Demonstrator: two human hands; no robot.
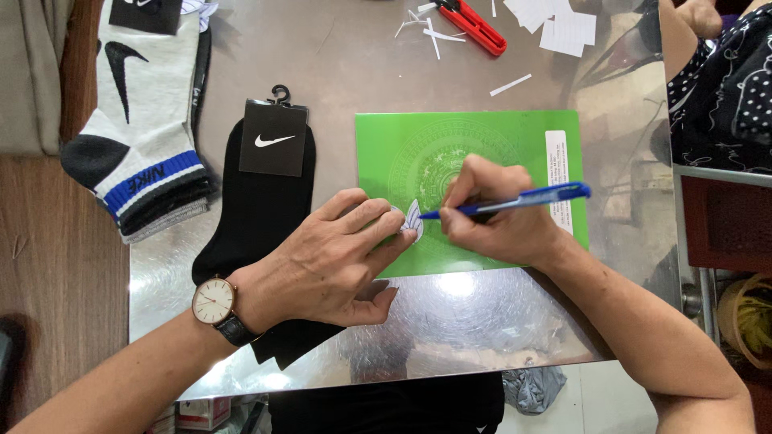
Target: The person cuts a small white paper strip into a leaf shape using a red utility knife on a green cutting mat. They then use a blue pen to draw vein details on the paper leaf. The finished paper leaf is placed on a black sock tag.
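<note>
My right hand (494, 217) grips a blue pen (515, 200), its tip touching a small white tag (412, 219) that lies on a green notebook (466, 145). My left hand (334, 261), a wristwatch (215, 301) on its wrist, presses its fingertips on the tag's left side to hold it flat. The left palm rests partly over a black sock pair (257, 201) with a black card header and hook.
A stack of grey, white and blue socks (141, 120) lies at the left of the shiny metal table (482, 313). A red cutter (474, 24), paper strips and white tags (563, 28) lie at the far edge. Another person sits at the right (716, 80).
</note>
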